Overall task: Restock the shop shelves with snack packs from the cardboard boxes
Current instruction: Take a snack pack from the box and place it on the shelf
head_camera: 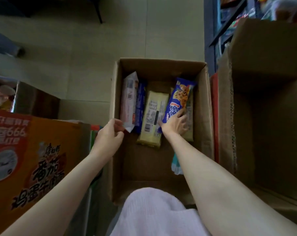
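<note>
Inside the open cardboard box (202,106), the left hand (108,137) is pinching the white-pink snack pack's (128,99) corner while the right hand (175,122) is gripping the blue cookie pack (178,99).

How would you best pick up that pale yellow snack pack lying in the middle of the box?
Probably grip the pale yellow pack at its near end, coming from above. It lies flat, long axis pointing away, neighbours tight along its far half, while its near end has bare box floor around it.
</note>
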### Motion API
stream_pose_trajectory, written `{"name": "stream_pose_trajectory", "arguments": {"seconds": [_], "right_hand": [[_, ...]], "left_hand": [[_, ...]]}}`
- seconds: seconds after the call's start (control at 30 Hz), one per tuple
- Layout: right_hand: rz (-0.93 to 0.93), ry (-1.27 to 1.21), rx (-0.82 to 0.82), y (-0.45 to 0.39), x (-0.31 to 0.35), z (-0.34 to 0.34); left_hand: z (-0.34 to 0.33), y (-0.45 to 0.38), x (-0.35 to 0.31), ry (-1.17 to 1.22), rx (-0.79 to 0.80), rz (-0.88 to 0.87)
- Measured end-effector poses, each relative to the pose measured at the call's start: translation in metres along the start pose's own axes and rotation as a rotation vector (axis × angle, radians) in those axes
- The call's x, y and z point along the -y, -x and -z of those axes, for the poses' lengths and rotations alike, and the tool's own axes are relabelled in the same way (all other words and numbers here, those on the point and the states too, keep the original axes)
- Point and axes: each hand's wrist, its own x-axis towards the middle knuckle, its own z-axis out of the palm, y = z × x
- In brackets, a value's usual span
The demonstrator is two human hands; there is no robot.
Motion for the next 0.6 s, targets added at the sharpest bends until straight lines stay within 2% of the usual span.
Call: {"name": "stream_pose_trajectory", "arguments": {"seconds": [0.1, 0.2, 0.3, 0.47, 0.6], "right_hand": [[-0.014, -0.100, 0.007, 0.002, 0.000, 0.000], [0.011, -0.311, 0.070, 0.022, 0.003, 0.010], [0.162, -0.457, 0.089, 0.062, 0.011, 0.036], [0.496, -0.550, -0.081, 0.143, 0.024, 0.121], [0.641, -0.397, -0.294, 0.214, 0.000, 0.199]], "left_hand": [[0.000, 0.000, 0.009, 0.037, -0.022, 0.021], [0.003, 0.004, 0.004, 0.072, -0.020, 0.037], [0.013, 0.008, -0.019, 0.136, -0.003, 0.058], [0.036, 0.032, -0.095, 0.481, 0.087, -0.042], [0.048, 0.095, -0.151, 0.613, 0.228, -0.247]]}}
